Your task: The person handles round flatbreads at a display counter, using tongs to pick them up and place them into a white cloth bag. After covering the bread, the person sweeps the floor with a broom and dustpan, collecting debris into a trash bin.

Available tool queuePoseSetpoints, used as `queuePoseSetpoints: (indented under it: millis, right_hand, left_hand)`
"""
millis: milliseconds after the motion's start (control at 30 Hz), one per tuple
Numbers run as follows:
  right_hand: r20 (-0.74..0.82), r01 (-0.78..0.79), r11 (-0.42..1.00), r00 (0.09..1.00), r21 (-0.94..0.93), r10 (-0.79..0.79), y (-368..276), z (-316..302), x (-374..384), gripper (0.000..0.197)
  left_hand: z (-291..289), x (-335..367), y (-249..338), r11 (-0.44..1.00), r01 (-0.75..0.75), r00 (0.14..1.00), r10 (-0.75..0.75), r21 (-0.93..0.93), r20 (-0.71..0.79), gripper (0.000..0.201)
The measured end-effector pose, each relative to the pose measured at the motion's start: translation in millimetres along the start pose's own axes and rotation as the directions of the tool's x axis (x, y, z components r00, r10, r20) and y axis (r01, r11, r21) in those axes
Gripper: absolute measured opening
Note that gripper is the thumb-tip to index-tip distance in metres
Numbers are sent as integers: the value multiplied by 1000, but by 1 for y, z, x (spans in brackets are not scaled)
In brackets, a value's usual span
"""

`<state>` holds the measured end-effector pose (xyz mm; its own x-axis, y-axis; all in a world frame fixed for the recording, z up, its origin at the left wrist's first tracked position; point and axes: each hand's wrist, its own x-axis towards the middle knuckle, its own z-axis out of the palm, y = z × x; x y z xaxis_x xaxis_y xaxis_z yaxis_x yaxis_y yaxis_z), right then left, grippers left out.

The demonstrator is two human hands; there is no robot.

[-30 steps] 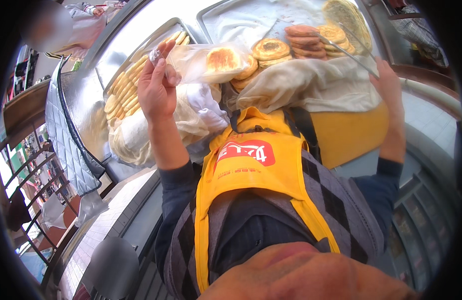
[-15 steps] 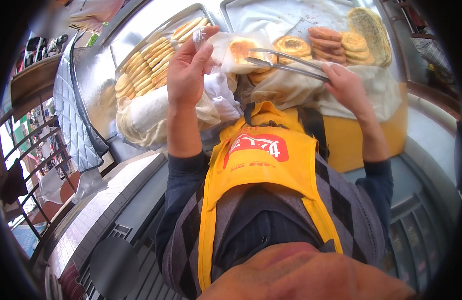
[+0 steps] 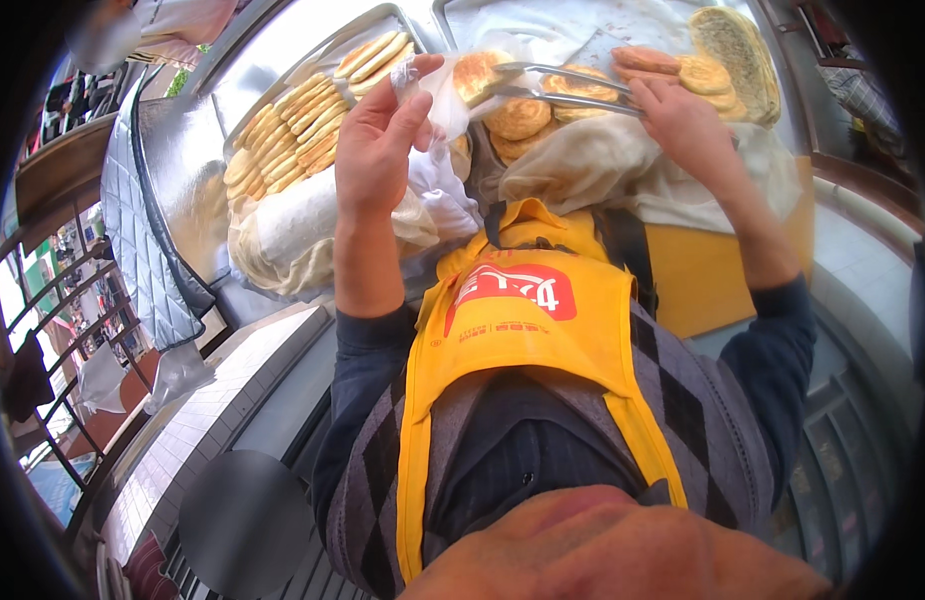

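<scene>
My left hand [image 3: 377,145] is raised over the trays, its thumb and fingers closed on a clear plastic bag [image 3: 444,105]. The bag's film hangs between this hand and a round golden flatbread [image 3: 474,76]. In my right hand [image 3: 687,130] is a pair of metal tongs [image 3: 572,98], pointing left with the tips at the flatbread's right edge. How far the bread sits inside the bag is hard to tell. Below the tongs lie more browned flatbreads [image 3: 519,119], partly under a whitish cloth [image 3: 572,165].
On the left, a metal tray [image 3: 382,14] holds rows of long pale breads [image 3: 307,115], with a cloth bundle [image 3: 302,225] before them. Reddish flatbreads [image 3: 646,62] and a large seeded bread [image 3: 734,65] stand at right. A quilted silver cover [image 3: 147,220] hangs at the left.
The flatbread and bag have moved away from me and slightly left. My right hand and the tongs have shifted farther forward, uncovering the browned flatbreads below. My left hand stays nearly in place.
</scene>
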<state>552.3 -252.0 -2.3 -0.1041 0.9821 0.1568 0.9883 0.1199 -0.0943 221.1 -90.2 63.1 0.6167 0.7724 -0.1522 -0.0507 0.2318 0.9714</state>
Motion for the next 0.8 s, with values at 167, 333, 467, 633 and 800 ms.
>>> queuePoseSetpoints:
  millis: [167,333,467,633,800]
  right_hand:
    - [125,-95,994,988,51,88,2,-10,37,50]
    - [-15,60,994,998,-86,-62,9,-6,36,41]
    - [20,-59,997,998,40,58,27,-38,-19,54]
    - [82,-468,786,837,-403,541,135,-90,-122,58]
    - [198,-415,772,807,-481,557,176,-91,-144,59]
  left_hand:
    - [-9,4,5,995,-27,999,24,-91,-30,41]
    - [-9,10,5,997,-52,999,52,-56,-1,52]
    - [-19,-3,10,996,-84,996,84,1,-24,58]
    - [-19,-4,3,998,-62,998,62,-28,-7,59]
    - [-22,-5,3,999,-53,998,53,-11,22,60]
